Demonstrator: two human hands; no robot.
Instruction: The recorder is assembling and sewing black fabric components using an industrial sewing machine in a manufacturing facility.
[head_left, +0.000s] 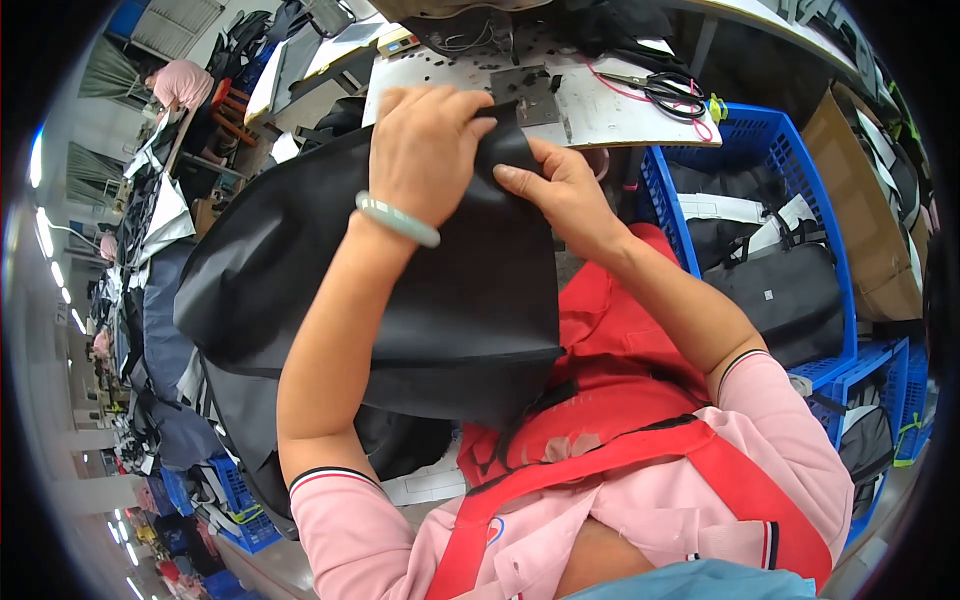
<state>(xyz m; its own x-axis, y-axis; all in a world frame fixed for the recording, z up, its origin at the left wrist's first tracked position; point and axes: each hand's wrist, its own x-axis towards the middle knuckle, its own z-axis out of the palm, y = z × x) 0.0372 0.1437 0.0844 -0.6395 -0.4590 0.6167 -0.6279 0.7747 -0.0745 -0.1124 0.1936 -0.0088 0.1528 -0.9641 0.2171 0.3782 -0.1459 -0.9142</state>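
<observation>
A large black bag piece (460, 280) of smooth, leather-like material spreads across my lap, its upper edge raised toward the white table. My left hand (425, 155), with a pale green bangle (398, 219) at the wrist, pinches that edge from the left, fingertips partly folded over it. On the other side my right hand (575, 195) grips the edge, thumb on top and fingers mostly hidden behind it. The two hands are close together near the top corner. Lower down, a fold runs across the piece and more black material hangs beneath.
Black-handled scissors (665, 95) and a pink cord (702, 122) lie on the white table (620, 125), beside a dark metal plate (530, 90). At right stands a blue basket (765, 125) with black bag pieces, then a cardboard box (850, 200). Another person (183, 84) sits far left.
</observation>
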